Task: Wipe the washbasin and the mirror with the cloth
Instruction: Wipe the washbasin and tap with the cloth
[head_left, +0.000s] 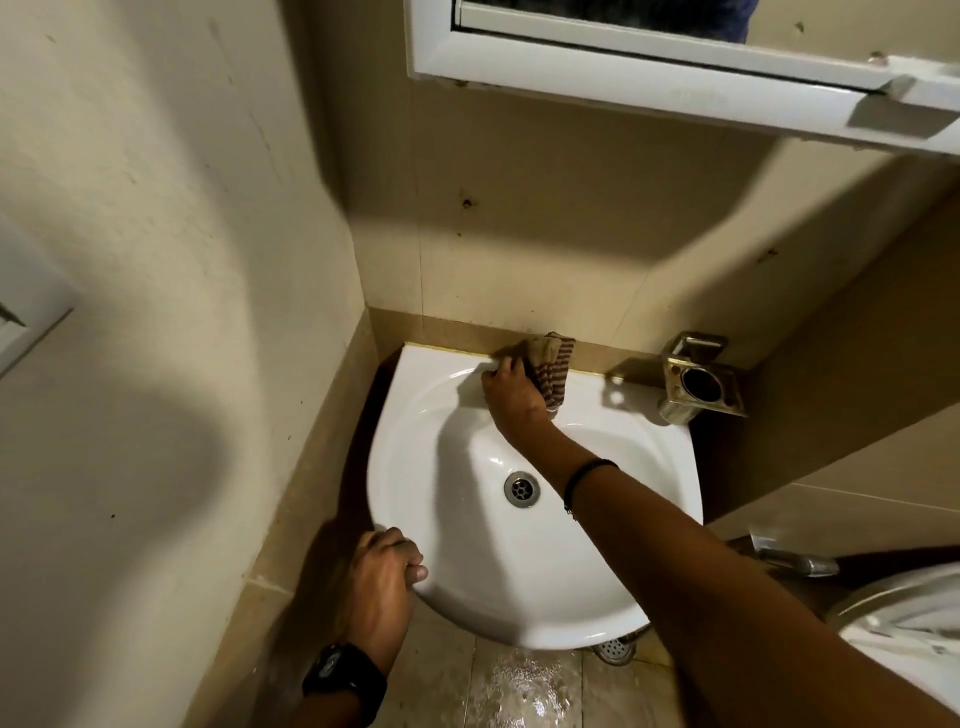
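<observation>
A white corner washbasin (613, 530) with a metal drain (521, 488) fills the middle of the view. My right hand (511, 392) grips a brown striped cloth (553, 366) and presses it on the basin's back rim by the wall. My left hand (387, 564) curls round the basin's front left edge. A white-framed mirror (597, 13) hangs above, only its lower edge showing.
A brass holder (701, 382) is fixed to the wall at the basin's back right corner. A toilet (904, 623) stands at the lower right, with a metal fitting (797, 561) beside it. The tiled floor (524, 686) under the basin is wet. Walls close in left and right.
</observation>
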